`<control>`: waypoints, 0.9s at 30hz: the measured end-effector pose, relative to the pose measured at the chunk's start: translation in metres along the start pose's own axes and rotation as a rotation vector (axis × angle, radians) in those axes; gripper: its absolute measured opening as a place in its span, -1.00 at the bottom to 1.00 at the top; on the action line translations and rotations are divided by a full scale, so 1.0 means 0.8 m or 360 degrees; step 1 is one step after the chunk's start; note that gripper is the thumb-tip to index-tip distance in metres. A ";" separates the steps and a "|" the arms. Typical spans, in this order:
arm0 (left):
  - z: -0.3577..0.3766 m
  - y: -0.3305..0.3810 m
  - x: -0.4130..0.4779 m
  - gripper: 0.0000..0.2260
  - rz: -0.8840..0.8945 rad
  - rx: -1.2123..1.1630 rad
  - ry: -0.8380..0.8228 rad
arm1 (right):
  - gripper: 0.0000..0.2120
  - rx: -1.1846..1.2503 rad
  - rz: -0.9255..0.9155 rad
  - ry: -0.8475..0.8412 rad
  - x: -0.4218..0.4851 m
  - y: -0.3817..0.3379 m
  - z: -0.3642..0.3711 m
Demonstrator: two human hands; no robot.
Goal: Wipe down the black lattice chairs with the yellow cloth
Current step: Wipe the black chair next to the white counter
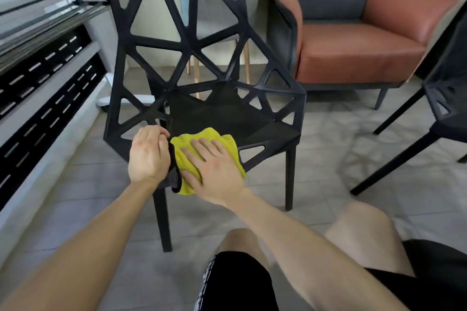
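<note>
Wiping appeared to be on the seat of the black lattice chair (222, 113), whose open-strut back rose toward twelve o'clock. The yellow cloth (207, 134) lay bunched on the seat's front edge, at about seven o'clock on the seat. The right grip (214, 169) was spread flat on top of it, fingers straight, pressing rather than clutching. At nine o'clock of the cloth, the left grip (149, 156) was curled round the seat's side rim, seemingly bracing the chair. The cloth looked soft, light and limp, likely to crumple and slide under a flat palm, so pinching a fold would suit the narrow struts. The chair looked stiff, hard and light enough to skid on the tiled floor (328, 171); its rim seemed the sensible hold. A second black chair (444, 98) stood at three o'clock, well apart.
</note>
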State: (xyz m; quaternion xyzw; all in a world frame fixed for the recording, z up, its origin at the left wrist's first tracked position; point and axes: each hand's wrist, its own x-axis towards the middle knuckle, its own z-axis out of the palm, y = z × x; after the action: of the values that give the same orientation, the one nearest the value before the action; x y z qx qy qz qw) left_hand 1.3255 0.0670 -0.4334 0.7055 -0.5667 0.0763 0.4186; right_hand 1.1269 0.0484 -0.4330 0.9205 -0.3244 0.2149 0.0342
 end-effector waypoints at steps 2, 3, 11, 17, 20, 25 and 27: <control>0.001 -0.002 0.002 -0.75 0.0058 0.0052 -0.0039 | -0.42 -0.0025 0.0020 0.0009 -0.014 0.056 -0.006; 0.001 -0.001 0.003 -0.75 0.0059 0.0069 -0.0039 | -0.41 -0.0047 0.0131 0.0045 -0.023 0.093 -0.010; -0.063 -0.002 0.025 -0.64 -0.0564 0.0070 0.0633 | -0.29 -0.0338 0.0747 -0.0109 -0.028 0.162 -0.032; -0.123 -0.037 0.070 -0.69 -0.0895 0.0315 -0.0158 | -0.28 -0.0200 0.0129 -0.0281 0.038 -0.087 0.018; -0.128 -0.046 0.070 -0.77 -0.0986 0.0190 -0.0053 | -0.20 -0.0152 0.0111 -0.0328 0.069 -0.130 0.034; -0.132 -0.042 0.076 -0.85 -0.1068 0.0174 -0.0140 | -0.18 -0.0181 -0.0066 -0.0297 0.018 -0.024 0.005; -0.132 -0.044 0.078 -0.87 -0.1153 0.0104 -0.0153 | -0.18 -0.0209 0.0109 -0.0235 -0.005 0.037 -0.010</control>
State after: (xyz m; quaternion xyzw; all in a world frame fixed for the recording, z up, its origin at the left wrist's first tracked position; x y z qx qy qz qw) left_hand 1.4162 0.0931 -0.3475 0.8763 -0.2964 -0.0922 0.3685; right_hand 1.1030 0.0289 -0.4299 0.9180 -0.3706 0.1259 0.0631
